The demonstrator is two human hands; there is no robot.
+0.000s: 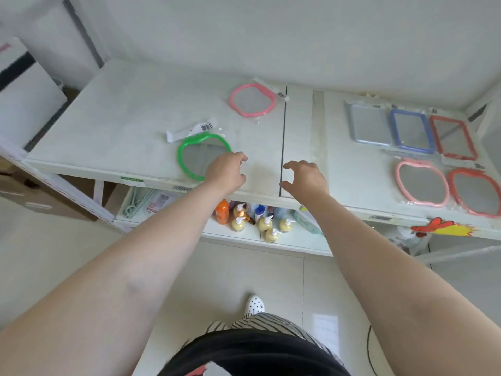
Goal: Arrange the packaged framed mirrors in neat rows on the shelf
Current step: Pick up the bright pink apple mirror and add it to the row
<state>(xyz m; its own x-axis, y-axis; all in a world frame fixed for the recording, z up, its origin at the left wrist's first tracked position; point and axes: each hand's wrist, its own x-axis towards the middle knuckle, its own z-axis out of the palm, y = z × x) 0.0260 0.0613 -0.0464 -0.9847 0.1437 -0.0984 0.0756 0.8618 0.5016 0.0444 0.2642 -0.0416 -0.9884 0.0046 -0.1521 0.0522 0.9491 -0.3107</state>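
Both hands empty: left hand curled over green apple-shaped plastic-framed packaged mirror on white shelf; right hand spread beside, probably ready to shift it toward the right-hand rows.

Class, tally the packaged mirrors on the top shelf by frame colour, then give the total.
Pink frames: 2
Red frames: 2
Green frame: 1
Blue frame: 1
Grey frame: 1
Total: 7 mirrors
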